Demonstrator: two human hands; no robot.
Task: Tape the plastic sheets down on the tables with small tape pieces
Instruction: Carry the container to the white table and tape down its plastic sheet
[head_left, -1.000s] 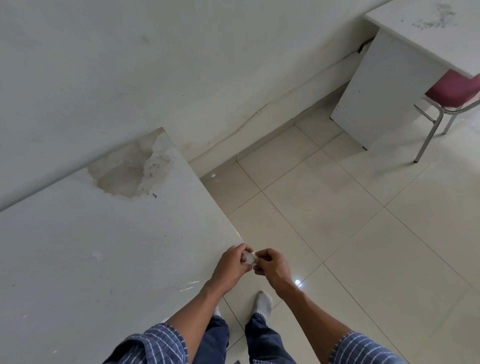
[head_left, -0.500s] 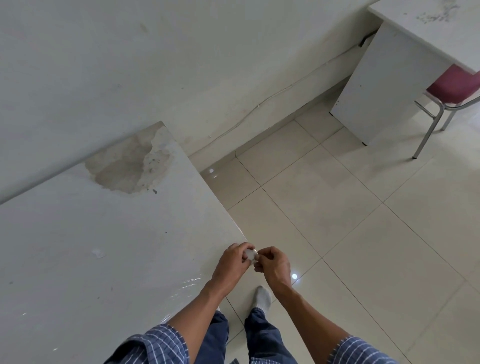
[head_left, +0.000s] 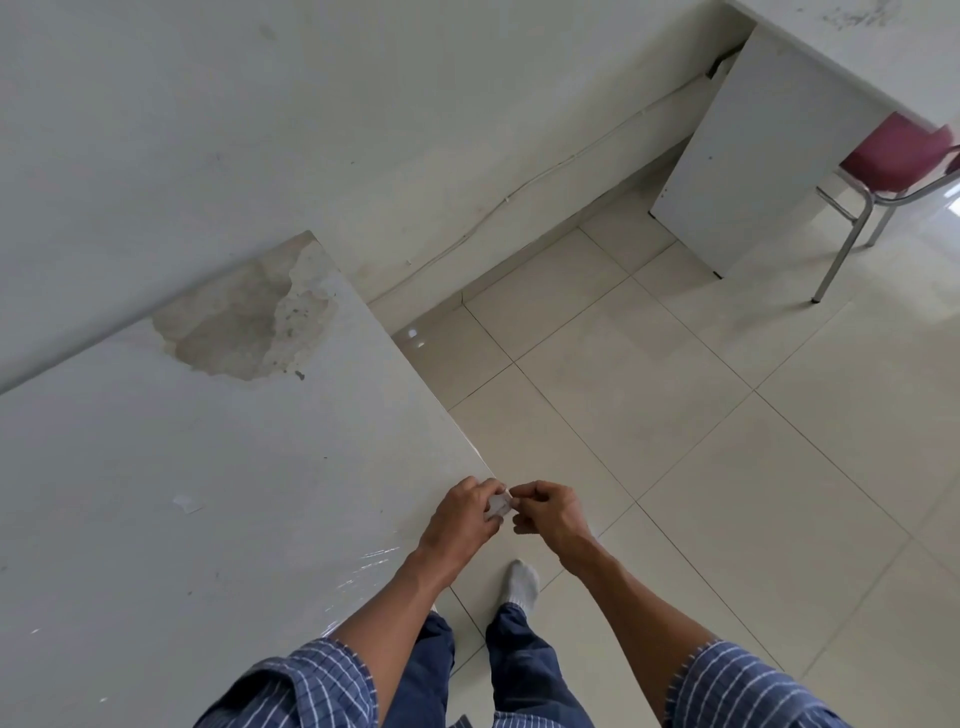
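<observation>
Now your two hands meet at the table edge: your left hand (head_left: 461, 521) grips one small tape (head_left: 500, 505), and your right hand (head_left: 551, 512) pinches its end. Under them one clear sheet (head_left: 363, 565) lies on the near table (head_left: 130, 467). Farther, a second table (head_left: 769, 140) and one red chair (head_left: 901, 156) stand.

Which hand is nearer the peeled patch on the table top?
Left. The left hand is over the table's corner, nearer the patch; the right hand is beyond it, over the floor. Both pinch the tape.

White table (head_left: 171, 597) under a clear plastic sheet (head_left: 371, 558)
</observation>
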